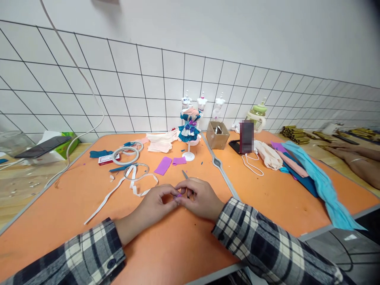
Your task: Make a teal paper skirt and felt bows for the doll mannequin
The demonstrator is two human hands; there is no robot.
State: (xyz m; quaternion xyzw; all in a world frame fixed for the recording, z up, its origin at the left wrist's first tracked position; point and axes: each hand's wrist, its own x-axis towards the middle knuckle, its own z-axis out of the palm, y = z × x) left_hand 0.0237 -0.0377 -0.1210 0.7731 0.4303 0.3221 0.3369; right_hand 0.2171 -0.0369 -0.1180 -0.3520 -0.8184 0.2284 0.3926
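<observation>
My left hand (160, 201) is closed in a pinch on a small purple piece (178, 195) of thin crinkled material. Fingertips of my right hand (203, 198) meet it from the other side, also pinching. A pair of small scissors (184, 174) is tucked in my right hand, its grey blade pointing away and its dark handle mostly hidden by the fingers. Just beyond lie two flat purple pieces (163, 166). Further back, a miniature dress form (189, 126) wears a teal, white and peach ruffled dress with purple bows.
Left of my hands are tape rings (125, 156), a white ribbon (108, 198) and teal scraps (101, 154). A cardboard box (217, 136), a phone on a stand (247, 136) and coloured strips (316, 174) lie right. Another person's hands (341, 152) rest at far right.
</observation>
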